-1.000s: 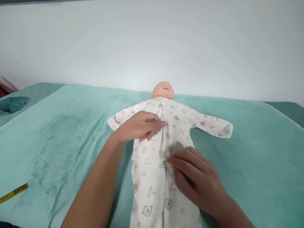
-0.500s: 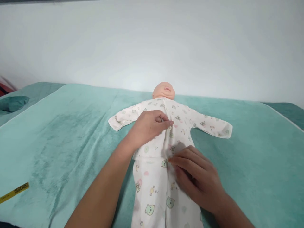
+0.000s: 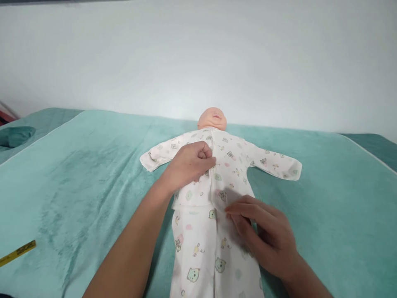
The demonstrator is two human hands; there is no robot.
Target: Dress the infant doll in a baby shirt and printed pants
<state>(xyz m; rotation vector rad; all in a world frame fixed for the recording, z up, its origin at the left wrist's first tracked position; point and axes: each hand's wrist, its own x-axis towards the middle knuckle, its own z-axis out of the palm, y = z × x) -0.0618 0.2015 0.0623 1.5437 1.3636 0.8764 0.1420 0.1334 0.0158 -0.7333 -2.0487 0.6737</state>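
A baby doll (image 3: pixel 212 120) lies on its back, its head at the far end and its arms spread. It wears a white baby shirt (image 3: pixel 231 159) printed with small animals, over matching trousers (image 3: pixel 200 256). My left hand (image 3: pixel 192 163) rests over the chest, thumb and forefinger pinched at the shirt's front edge. Lower down, my right hand (image 3: pixel 266 234) pinches the bottom corner of the shirt's other front panel near the waist. The front panels meet along a line down the middle; fastenings, if any, are hidden.
A green plush sheet (image 3: pixel 93 186) with wrinkles on the left lies under the doll. Behind it rises a white wall (image 3: pixel 198 54). A yellow strip with dark markings (image 3: pixel 18 252) lies at the lower left. Something red (image 3: pixel 5 118) shows at the left edge.
My left hand has shifted a little left along the chest. My right hand has moved slightly right with the hem corner, and the shirt's front panel now lies flatter.
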